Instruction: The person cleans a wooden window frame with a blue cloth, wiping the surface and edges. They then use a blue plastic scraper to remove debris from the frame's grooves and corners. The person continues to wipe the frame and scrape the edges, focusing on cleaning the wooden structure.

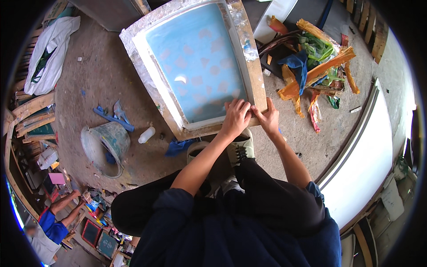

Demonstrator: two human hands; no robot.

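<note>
A wooden-framed printing screen (pixel 260 84) with blue mesh, paler rounded patches and white tape-like borders lies tilted in front of my feet. My left hand (pixel 236 119) rests at its near right inner corner, fingers bent and bunched together at the mesh edge. Whatever those fingers pinch, if anything, is hidden. Close beside it, my right hand (pixel 268 119) grips the frame's near right corner. Its thumb lies on top, toward the left fingertips, while the other fingers wrap the outer side.
Torn orange, green and blue scraps (pixel 316 66) are heaped right of the frame. A grey bucket (pixel 106 149) lies tipped at left, near a white bottle (pixel 147 135) and blue scraps (pixel 114 118). A white panel (pixel 364 151) stands at right. Another person (pixel 53 227) sits lower left.
</note>
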